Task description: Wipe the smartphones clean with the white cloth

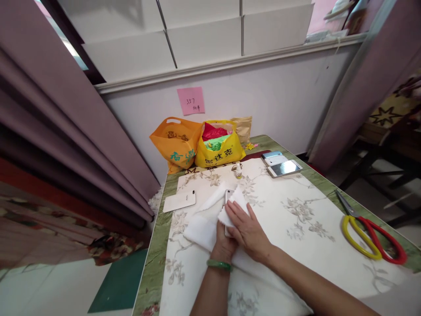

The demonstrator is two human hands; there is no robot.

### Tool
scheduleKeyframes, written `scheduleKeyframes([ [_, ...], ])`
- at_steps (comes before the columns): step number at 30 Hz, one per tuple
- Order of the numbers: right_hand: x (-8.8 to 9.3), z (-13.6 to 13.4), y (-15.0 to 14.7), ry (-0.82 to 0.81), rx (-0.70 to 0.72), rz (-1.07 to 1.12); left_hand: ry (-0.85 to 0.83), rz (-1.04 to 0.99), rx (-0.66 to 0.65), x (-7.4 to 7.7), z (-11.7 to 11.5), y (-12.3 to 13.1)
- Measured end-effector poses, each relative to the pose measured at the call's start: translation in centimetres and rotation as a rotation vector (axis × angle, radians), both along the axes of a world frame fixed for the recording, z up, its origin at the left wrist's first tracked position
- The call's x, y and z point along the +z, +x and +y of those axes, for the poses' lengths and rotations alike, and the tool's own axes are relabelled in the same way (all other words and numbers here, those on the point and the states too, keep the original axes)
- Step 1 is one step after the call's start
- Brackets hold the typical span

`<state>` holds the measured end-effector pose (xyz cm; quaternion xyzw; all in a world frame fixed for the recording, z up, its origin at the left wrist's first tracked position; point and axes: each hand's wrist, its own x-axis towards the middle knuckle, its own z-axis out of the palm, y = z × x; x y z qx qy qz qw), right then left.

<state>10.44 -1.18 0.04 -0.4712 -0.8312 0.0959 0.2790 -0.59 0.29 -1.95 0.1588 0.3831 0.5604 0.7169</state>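
Observation:
A white phone (pixel 228 196) lies back up on the flowered cloth, partly wrapped in a white cloth (pixel 205 221). My right hand (pixel 248 228) lies flat over the cloth and the phone, fingers stretched out and pressing a fold of cloth on the phone. My left hand (pixel 223 241), with a green bangle on the wrist, sits beneath the right one and grips the phone's near end; its fingers are mostly hidden.
Another white phone (pixel 179 200) lies at the left. Three phones (pixel 281 163) lie at the back right. Yellow and red scissors (pixel 368 232) rest at the right edge. Orange (pixel 176 145) and yellow (pixel 219 147) bags stand against the wall. A curtain hangs at the left.

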Motion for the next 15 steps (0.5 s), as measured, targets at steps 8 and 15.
scheduleKeyframes([
  [8,-1.2,2.4,2.9,-0.225,-0.349,0.824,-0.024,-0.227,-0.168,2.1,0.9,0.8],
  [15,-1.5,2.0,4.4,-0.436,-0.321,1.088,-0.004,-0.103,-0.047,2.0,1.2,0.4],
])
